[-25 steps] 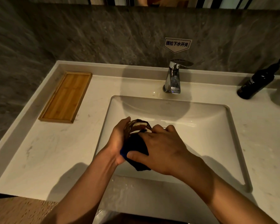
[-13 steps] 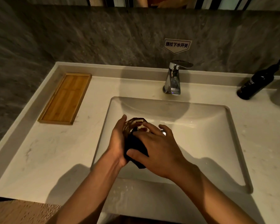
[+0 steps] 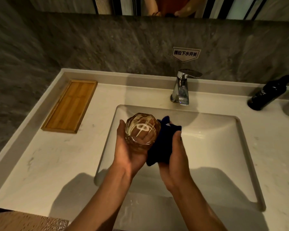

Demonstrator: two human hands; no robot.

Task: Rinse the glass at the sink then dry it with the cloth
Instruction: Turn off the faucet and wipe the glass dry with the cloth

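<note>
White sink basin [image 3: 215,147] holding no standing water that shows, wooden tray [image 3: 69,105] on counter bare. Cut-pattern amber glass [image 3: 142,132] over basin's left side, tilted, cradled in left hand [image 3: 128,152]; right hand [image 3: 175,155] clamped on dark blue cloth [image 3: 162,144] touching glass's side

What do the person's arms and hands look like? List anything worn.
Both forearms are bare as far as the frame shows, with no sleeves in view. The left hand and right hand wear no gloves, and no rings, watch or bracelet are visible.
</note>
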